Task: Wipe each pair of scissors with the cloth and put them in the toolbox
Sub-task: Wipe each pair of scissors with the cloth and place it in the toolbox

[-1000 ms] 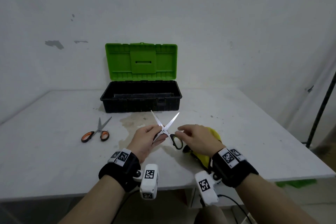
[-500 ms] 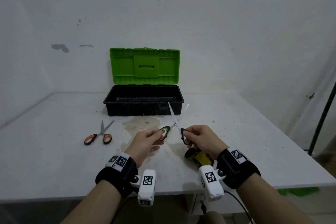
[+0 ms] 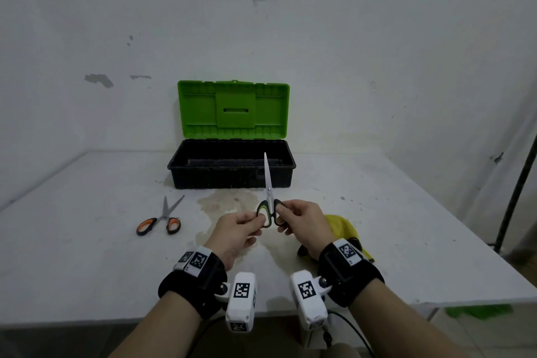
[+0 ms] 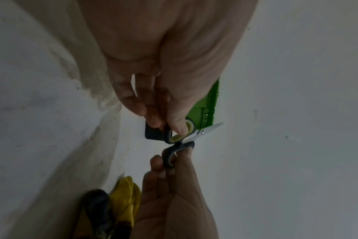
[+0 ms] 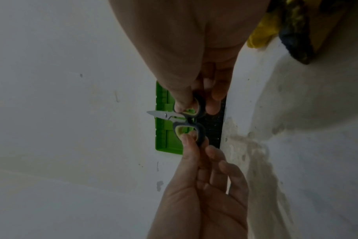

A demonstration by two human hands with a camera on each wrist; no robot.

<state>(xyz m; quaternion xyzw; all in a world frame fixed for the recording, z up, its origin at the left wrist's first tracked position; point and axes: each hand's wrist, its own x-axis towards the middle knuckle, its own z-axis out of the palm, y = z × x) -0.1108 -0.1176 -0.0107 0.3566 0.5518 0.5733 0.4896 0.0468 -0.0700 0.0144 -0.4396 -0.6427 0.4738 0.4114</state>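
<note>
I hold the green-and-grey scissors [image 3: 268,196] upright above the table, blades closed and pointing up in front of the toolbox [image 3: 203,176]. My left hand [image 3: 241,225] pinches the left handle loop [image 4: 180,134], and my right hand [image 3: 302,219] pinches the right loop [image 5: 196,108]. The black toolbox stands open at the back with its green lid [image 3: 234,109] raised. The orange-handled scissors [image 3: 162,219] lie on the table to the left. The yellow cloth [image 3: 343,227] lies on the table behind my right wrist, partly hidden.
A pale stain [image 3: 223,203] marks the white table [image 3: 87,241] in front of the toolbox. A dark pole [image 3: 517,183] stands at the right edge beyond the table. The wall lies close behind the toolbox.
The scissors' blades, spread wide a second ago, have come together. Both hands have risen a little with the scissors, which now point straight up.
</note>
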